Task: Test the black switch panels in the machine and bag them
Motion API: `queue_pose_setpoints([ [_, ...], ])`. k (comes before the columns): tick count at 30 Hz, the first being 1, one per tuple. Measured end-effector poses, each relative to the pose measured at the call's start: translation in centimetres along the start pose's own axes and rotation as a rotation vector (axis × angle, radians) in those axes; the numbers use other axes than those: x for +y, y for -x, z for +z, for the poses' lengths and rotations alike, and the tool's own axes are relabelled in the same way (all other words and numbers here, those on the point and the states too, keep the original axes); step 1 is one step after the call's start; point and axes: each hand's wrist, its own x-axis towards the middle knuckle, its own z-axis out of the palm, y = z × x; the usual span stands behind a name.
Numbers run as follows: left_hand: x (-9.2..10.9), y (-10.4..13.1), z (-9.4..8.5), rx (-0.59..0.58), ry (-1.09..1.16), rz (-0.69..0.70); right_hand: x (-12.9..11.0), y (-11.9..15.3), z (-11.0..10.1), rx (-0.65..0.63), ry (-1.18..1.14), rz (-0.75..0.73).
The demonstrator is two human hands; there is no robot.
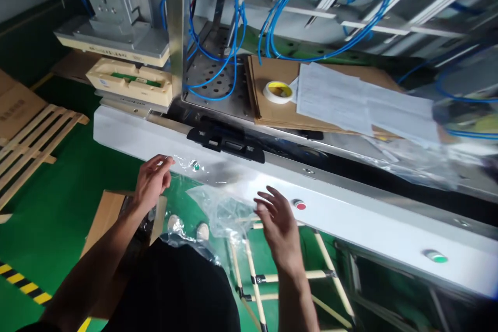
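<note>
At the far left, a wooden pallet (35,153) lies on the green floor (78,187), with a cardboard box (17,104) on it. Nearer the person, an open carton (103,225) sits below the left forearm. Above, a cream block (130,85) with a green board (136,80) in its hollow sits under the raised metal head (112,39) of a machine.

The left hand (152,181) is at the front edge of the long white panel (350,218), its fingers bent and the thumb and forefinger tips close together. Whether they pinch the thin clear film near them cannot be told. Just right of it is a green button (196,165).

The black plastic part (225,144) lies lengthwise along the panel's back edge, above and between the hands, apart from both. Below it, a crumpled clear plastic bag (227,212) hangs in front of the panel between the hands, reaching close to the right fingertips; contact is unclear.

The right hand (277,220) is raised, fingers slightly bent and loosely spread, just left of a red button (300,206). Behind, a roll of tape (278,92) and papers (338,97) rest on cardboard sheets (272,114). Farther right is another green-topped button (436,257).
</note>
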Motion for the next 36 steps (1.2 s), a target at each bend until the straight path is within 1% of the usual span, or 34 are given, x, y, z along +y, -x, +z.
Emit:
queue_pose_setpoints([
  [2,-0.2,-0.5,0.3,-0.014,-0.012,0.017,1.0,-0.7,1.7,0.0,0.033,-0.051],
  [4,-0.5,-0.9,0.3,-0.035,-0.023,0.038,2.1,-1.1,3.4,-0.045,0.036,-0.047],
  [6,-0.6,-1.5,0.2,-0.087,-0.053,0.064,3.0,-1.3,5.0,-0.093,0.027,-0.03],
  [7,-0.6,-1.7,0.0,-0.123,-0.077,0.079,3.3,-1.3,5.8,-0.091,0.038,-0.031],
  [10,0.2,-2.5,-0.3,-0.234,-0.182,0.131,4.0,-1.6,8.3,-0.004,0.141,-0.101],
  [13,1.6,-3.1,-0.3,-0.311,-0.3,0.165,4.5,-2.5,10.7,0.075,0.281,-0.251],
  [15,2.4,-3.4,-0.2,-0.338,-0.351,0.181,4.9,-3.2,11.5,0.122,0.349,-0.334],
  [17,3.0,-3.7,-0.1,-0.32,-0.372,0.194,5.2,-3.7,11.2,0.155,0.369,-0.374],
  [20,3.2,-4.0,-0.4,-0.224,-0.366,0.199,5.1,-4.5,9.2,0.168,0.353,-0.391],
  [22,3.2,-4.2,-0.7,-0.163,-0.361,0.204,4.2,-5.5,7.5,0.183,0.358,-0.414],
  [24,3.4,-4.4,-0.8,-0.144,-0.379,0.213,2.8,-7.5,6.2,0.179,0.45,-0.507],
  [26,4.1,-4.4,-0.5,-0.17,-0.422,0.223,1.2,-10.2,5.7,0.104,0.629,-0.656],
  [28,5.3,-4.3,0.3,-0.213,-0.471,0.24,-0.2,-13.1,5.9,-0.038,0.812,-0.772],
  [30,6.7,-4.1,1.4,-0.267,-0.514,0.264,-1.1,-15.2,6.2,-0.174,0.918,-0.795],
  [31,7.5,-4.0,2.1,-0.298,-0.534,0.275,-1.3,-15.8,6.1,-0.211,0.951,-0.791],
  [32,8.2,-3.9,2.7,-0.333,-0.552,0.281,-1.3,-16.0,5.8,-0.219,0.974,-0.787],
  [33,8.9,-3.9,3.4,-0.371,-0.568,0.282,-1.2,-15.8,5.2,-0.197,0.989,-0.784],
  [34,9.5,-3.8,4.1,-0.412,-0.581,0.275,-0.8,-15.1,4.3,-0.15,0.995,-0.78],
  [36,10.5,-3.7,5.6,-0.486,-0.59,0.242,0.3,-12.7,1.7,0.0,0.98,-0.751],
])
